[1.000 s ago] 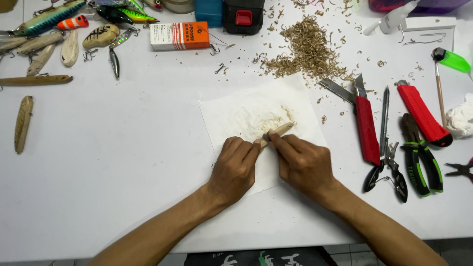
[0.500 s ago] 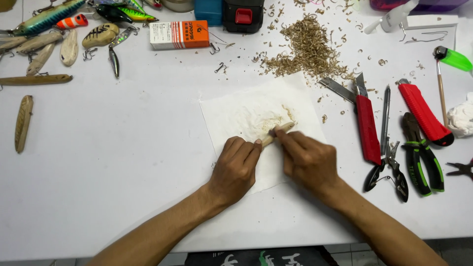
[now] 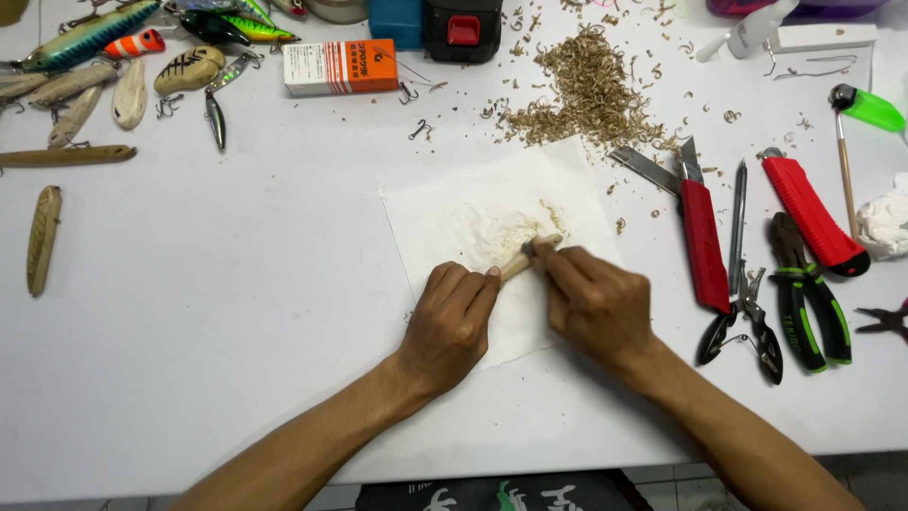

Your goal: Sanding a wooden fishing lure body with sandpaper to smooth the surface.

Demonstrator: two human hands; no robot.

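My left hand (image 3: 452, 322) grips a small pale wooden piece (image 3: 522, 259) and holds it down on a white paper sheet (image 3: 445, 218) dusted with fine wood powder. My right hand (image 3: 591, 301) is closed and pressed against the upper end of the wooden piece; whatever it holds is hidden under the fingers. Both hands rest on the white table (image 3: 227, 341).
Right of the paper lie a red utility knife (image 3: 702, 241), a second red cutter (image 3: 811, 213), pliers (image 3: 804, 293) and a pile of wood shavings (image 3: 579, 95). At the far left lie carved wooden blanks (image 3: 43, 238) and painted fishing lures (image 3: 85, 36). An orange and white box (image 3: 340, 66) sits at the top.
My right hand has slid slightly up and to the right along the wooden piece. My left hand has stayed put.
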